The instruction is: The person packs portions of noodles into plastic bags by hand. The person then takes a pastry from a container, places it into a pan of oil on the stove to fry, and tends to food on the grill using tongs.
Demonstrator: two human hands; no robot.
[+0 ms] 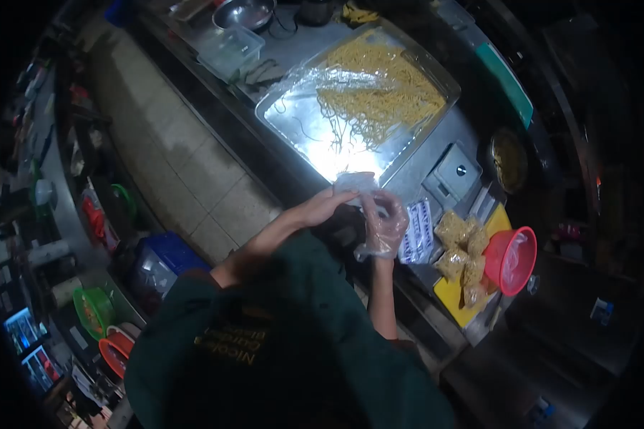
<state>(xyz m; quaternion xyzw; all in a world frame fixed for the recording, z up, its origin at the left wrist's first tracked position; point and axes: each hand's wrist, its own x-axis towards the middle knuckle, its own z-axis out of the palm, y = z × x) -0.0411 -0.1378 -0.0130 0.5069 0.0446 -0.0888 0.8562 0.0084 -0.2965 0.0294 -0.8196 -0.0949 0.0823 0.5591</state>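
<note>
A small clear plastic bag [353,181] is stretched between my hands at the near corner of a metal tray [275,136]. My left hand [323,207] is bare and closed on the bag's left side. On the right side, my right hand [386,225], in a loose clear plastic glove, pinches the bag between thumb and fingers. Yellow noodles [383,86] lie in the far and right part of the tray, partly under clear plastic film. Beside my right hand is a blue-and-white printed packet [416,234].
Right of the tray stands a grey scale [452,174]. Several filled noodle bags [452,263] lie on a yellow board [451,304] beside a red basin [516,261]. A clear container [230,53] and a metal bowl [243,13] are at the back left. Tiled floor [186,161] runs along the left.
</note>
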